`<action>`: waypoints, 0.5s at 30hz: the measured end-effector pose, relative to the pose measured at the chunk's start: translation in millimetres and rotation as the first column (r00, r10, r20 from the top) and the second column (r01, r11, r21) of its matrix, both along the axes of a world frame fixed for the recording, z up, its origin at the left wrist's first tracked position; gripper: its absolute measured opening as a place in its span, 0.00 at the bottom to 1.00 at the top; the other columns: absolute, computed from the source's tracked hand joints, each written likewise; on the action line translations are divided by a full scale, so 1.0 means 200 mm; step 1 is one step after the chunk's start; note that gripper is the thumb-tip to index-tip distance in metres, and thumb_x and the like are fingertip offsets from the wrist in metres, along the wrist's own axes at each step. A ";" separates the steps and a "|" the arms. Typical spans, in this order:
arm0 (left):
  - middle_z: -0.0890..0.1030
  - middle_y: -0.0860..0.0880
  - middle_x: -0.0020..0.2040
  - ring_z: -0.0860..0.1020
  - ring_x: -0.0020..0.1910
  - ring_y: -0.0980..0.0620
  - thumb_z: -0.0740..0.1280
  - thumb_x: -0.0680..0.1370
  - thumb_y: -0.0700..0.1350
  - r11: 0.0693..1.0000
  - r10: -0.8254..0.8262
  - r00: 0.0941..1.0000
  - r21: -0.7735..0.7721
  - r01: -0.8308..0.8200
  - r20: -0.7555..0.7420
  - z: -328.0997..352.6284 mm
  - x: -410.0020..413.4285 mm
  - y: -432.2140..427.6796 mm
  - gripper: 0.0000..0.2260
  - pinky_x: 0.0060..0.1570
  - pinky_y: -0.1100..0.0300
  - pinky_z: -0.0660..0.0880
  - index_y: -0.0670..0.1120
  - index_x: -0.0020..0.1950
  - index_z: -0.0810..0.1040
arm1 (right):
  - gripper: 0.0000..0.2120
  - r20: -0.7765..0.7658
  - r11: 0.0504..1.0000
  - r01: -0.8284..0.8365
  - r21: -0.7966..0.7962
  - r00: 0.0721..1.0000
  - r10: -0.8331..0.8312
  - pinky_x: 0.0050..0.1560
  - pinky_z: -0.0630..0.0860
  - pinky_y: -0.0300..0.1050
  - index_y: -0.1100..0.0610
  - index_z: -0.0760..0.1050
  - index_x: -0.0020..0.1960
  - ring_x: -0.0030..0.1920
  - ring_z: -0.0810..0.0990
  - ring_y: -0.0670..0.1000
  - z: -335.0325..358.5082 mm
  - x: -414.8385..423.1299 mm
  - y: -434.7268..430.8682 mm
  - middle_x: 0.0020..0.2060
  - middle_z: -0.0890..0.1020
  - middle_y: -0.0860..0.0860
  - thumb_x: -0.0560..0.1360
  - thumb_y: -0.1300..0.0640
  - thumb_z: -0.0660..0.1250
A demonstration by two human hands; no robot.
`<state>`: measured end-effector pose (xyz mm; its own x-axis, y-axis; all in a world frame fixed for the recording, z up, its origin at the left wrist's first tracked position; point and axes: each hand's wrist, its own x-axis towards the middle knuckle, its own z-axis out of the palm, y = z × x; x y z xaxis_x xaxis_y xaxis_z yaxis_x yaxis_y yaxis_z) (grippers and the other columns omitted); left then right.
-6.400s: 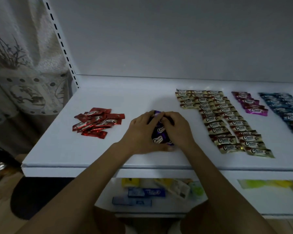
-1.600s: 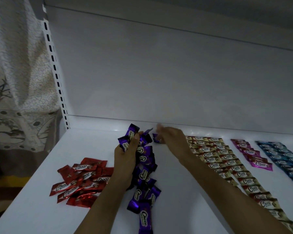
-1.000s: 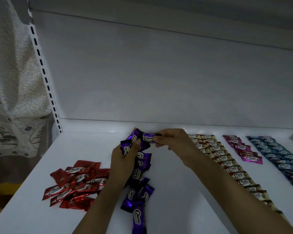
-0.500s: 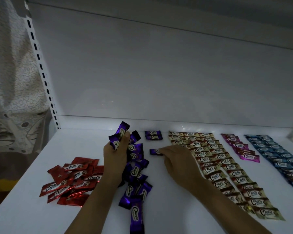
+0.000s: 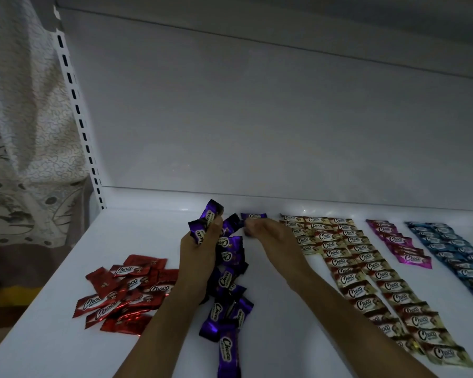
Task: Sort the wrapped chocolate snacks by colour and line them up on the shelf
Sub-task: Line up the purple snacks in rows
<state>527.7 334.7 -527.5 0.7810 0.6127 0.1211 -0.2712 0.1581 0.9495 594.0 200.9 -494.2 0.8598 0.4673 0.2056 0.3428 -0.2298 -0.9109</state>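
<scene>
My left hand (image 5: 198,253) grips a long bunch of purple wrapped snacks (image 5: 225,279) that trails down onto the white shelf (image 5: 281,331). My right hand (image 5: 268,237) is beside the top of the bunch, its curled fingertips pinching a purple snack (image 5: 232,224) there. One purple snack (image 5: 253,216) lies flat at the back of the shelf just beyond the fingers; what lies under the hand is hidden. A loose pile of red snacks (image 5: 126,291) lies to the left.
Gold and brown snacks (image 5: 366,271) lie in neat rows to the right, then a short pink row (image 5: 400,245) and blue rows (image 5: 455,253). The slotted shelf upright (image 5: 77,110) and a patterned curtain (image 5: 25,132) stand at the left. The back panel (image 5: 257,118) closes the shelf.
My right hand laid a purple snack down at the back, then moved up and left to the top of the bunch. My left hand keeps the bunch in place.
</scene>
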 end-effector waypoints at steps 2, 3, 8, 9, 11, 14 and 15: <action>0.71 0.41 0.34 0.68 0.34 0.45 0.69 0.64 0.67 0.999 -0.040 0.999 0.025 0.040 0.005 0.01 -0.01 -0.01 0.20 0.37 0.49 0.67 0.53 0.41 0.72 | 0.03 -0.152 0.993 -0.050 0.108 0.986 0.066 0.40 0.72 0.26 0.51 0.82 0.45 0.40 0.80 0.38 0.06 -0.03 0.04 0.39 0.84 0.47 0.74 0.54 0.69; 0.72 0.40 0.36 0.68 0.35 0.44 0.68 0.64 0.67 0.998 -0.055 0.998 0.038 0.055 0.011 0.00 -0.01 -0.01 0.20 0.38 0.48 0.66 0.53 0.42 0.72 | 0.02 -0.183 0.990 -0.046 0.134 0.981 0.071 0.39 0.72 0.26 0.53 0.82 0.45 0.38 0.80 0.38 0.09 -0.04 0.05 0.38 0.84 0.48 0.73 0.58 0.70; 0.64 0.47 0.24 0.62 0.27 0.49 0.67 0.63 0.70 0.994 0.004 1.000 0.112 -0.006 0.025 -0.01 -0.01 0.00 0.26 0.30 0.55 0.63 0.49 0.44 0.73 | 0.02 -0.385 0.966 0.098 0.239 0.923 0.002 0.34 0.71 0.34 0.57 0.80 0.45 0.36 0.81 0.43 0.12 -0.02 -0.02 0.38 0.84 0.50 0.74 0.59 0.69; 0.62 0.49 0.23 0.60 0.27 0.50 0.67 0.63 0.70 0.994 0.015 1.000 0.111 -0.017 0.021 0.00 -0.01 0.01 0.24 0.30 0.56 0.63 0.49 0.40 0.75 | 0.02 -0.404 0.962 0.111 0.249 0.915 -0.001 0.34 0.71 0.35 0.57 0.80 0.45 0.36 0.81 0.44 0.12 -0.01 -0.04 0.38 0.84 0.50 0.74 0.59 0.69; 0.62 0.47 0.24 0.61 0.27 0.50 0.66 0.65 0.68 0.992 -0.006 1.000 0.122 0.004 0.016 0.01 -0.01 0.00 0.19 0.30 0.55 0.62 0.53 0.39 0.82 | 0.01 -0.412 0.956 0.118 0.270 0.911 0.004 0.34 0.72 0.35 0.57 0.79 0.43 0.36 0.82 0.45 0.12 -0.01 -0.07 0.37 0.84 0.51 0.73 0.60 0.69; 0.64 0.46 0.24 0.62 0.25 0.51 0.66 0.66 0.67 0.985 -0.031 0.999 0.170 0.033 -0.015 -0.01 -0.01 -0.03 0.19 0.26 0.59 0.62 0.51 0.34 0.74 | 0.02 -0.411 0.929 0.166 0.332 0.911 -0.016 0.34 0.75 0.35 0.59 0.79 0.42 0.39 0.84 0.49 0.12 -0.03 -0.06 0.39 0.85 0.55 0.73 0.61 0.70; 0.64 0.50 0.22 0.63 0.23 0.52 0.67 0.67 0.65 0.980 -0.022 0.999 0.199 0.027 -0.027 -0.01 -0.01 -0.04 0.18 0.24 0.62 0.62 0.52 0.30 0.69 | 0.02 -0.407 0.918 0.185 0.350 0.913 -0.029 0.34 0.76 0.36 0.59 0.79 0.42 0.39 0.84 0.51 0.12 -0.05 -0.05 0.39 0.85 0.56 0.73 0.62 0.70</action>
